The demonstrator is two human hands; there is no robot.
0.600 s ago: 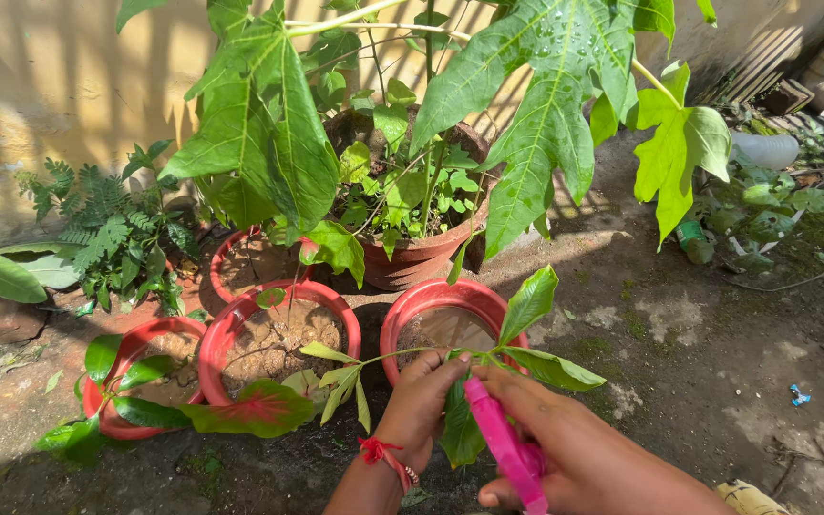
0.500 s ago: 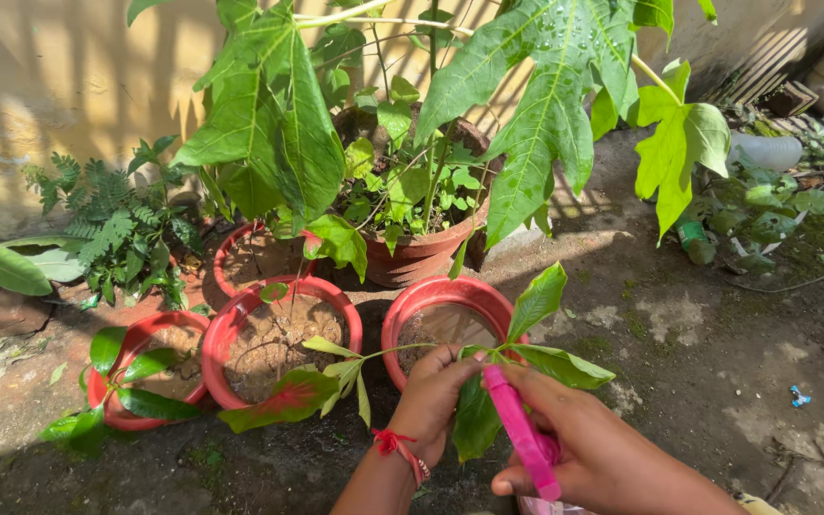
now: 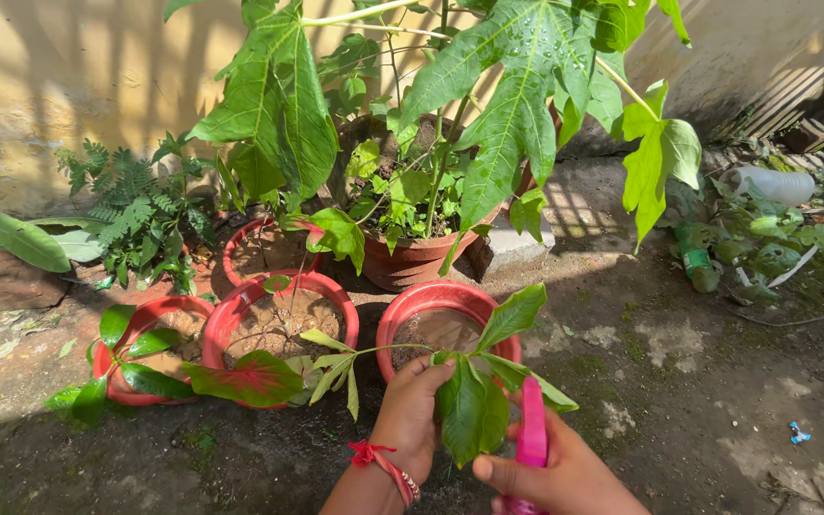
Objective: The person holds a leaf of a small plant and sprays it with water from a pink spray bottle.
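My left hand (image 3: 410, 416), with a red thread at the wrist, grips the thin stem of a small green plant (image 3: 474, 405) that leans out of a red pot (image 3: 402, 310) of soil. Its large leaves hang over my fingers. My right hand (image 3: 555, 477) is closed around a pink spray bottle (image 3: 531, 436), held upright just right of the leaves at the bottom edge of the view.
Two more red pots (image 3: 245, 310) (image 3: 135, 319) with red-green leaves stand to the left, another red pot (image 3: 240, 243) behind. A brown clay pot (image 3: 417, 262) carries a tall broad-leaved plant (image 3: 517, 105). Ferns (image 3: 135, 205) grow by the yellow wall. Plastic bottles (image 3: 774, 183) lie at right.
The view has tilted slightly. My right hand with the pink bottle has dropped lower and turned upright. My left hand keeps hold of the stem.
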